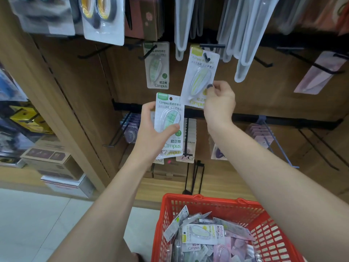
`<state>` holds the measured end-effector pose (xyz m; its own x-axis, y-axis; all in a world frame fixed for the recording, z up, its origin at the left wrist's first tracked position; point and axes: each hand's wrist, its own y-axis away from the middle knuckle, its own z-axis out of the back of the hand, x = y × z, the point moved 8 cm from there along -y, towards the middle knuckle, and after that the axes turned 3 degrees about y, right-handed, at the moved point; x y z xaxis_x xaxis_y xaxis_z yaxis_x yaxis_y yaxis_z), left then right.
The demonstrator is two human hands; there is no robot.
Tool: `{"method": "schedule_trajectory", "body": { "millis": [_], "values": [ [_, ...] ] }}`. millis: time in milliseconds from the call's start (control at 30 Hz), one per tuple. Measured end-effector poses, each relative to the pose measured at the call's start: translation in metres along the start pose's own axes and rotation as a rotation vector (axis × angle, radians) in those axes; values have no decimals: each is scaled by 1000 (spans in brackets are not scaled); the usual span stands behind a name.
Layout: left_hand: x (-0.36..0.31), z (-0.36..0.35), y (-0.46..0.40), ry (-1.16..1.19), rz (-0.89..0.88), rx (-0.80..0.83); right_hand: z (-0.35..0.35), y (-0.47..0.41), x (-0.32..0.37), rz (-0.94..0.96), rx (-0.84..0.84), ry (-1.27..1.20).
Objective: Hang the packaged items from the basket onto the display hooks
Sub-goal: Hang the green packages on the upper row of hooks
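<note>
At the far left of the frame, cardboard boxes (51, 163) are stacked on the floor beside a wooden display wall (79, 95). Blister packs (103, 17) hang along the upper left.

Left of centre, the left hand (153, 133) grips a small stack of packets; the front one is a green correction tape packet (169, 125), held upright with the thumb pressed across its clear bubble and the fingers curled behind its left edge. A second packet's lower edge shows just beneath it. Above it, in the upper middle, another green packet (157, 66) already hangs on a black hook (150, 52).

Just right of centre, the right hand (219, 100) pinches the lower right corner of a yellow correction tape packet (200, 78), thumb in front and fingers folded behind. The packet is tilted, its top leaning right, and its hanging hole sits at the tip of a black hook (207, 58); whether the hook has passed through the hole is hard to tell.

Clear plastic sleeves (243, 44) hang from the top edge to the right of that hook. In the middle right, purple packets (261, 133) hang on a lower row of hooks.

At the bottom right, a red basket (264, 214) holds a loose pile of packets (205, 237), white, yellow and pink, lying at all angles.
</note>
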<state>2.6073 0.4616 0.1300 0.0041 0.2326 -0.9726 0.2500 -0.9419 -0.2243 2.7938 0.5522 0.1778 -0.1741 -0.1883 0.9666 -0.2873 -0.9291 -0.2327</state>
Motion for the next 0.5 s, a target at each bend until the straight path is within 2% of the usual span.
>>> {"method": "schedule_trajectory", "body": {
  "millis": [133,367,500],
  "values": [
    [7,7,-6,-7,33,-30,-14,-34,-5,-90,-62,28],
    [6,7,-12,33,39,-35,-22,-62,-5,-69,-54,136],
    [6,6,-14,37,40,-47,-21,-46,-20,-207,-15,80]
  ]
}}
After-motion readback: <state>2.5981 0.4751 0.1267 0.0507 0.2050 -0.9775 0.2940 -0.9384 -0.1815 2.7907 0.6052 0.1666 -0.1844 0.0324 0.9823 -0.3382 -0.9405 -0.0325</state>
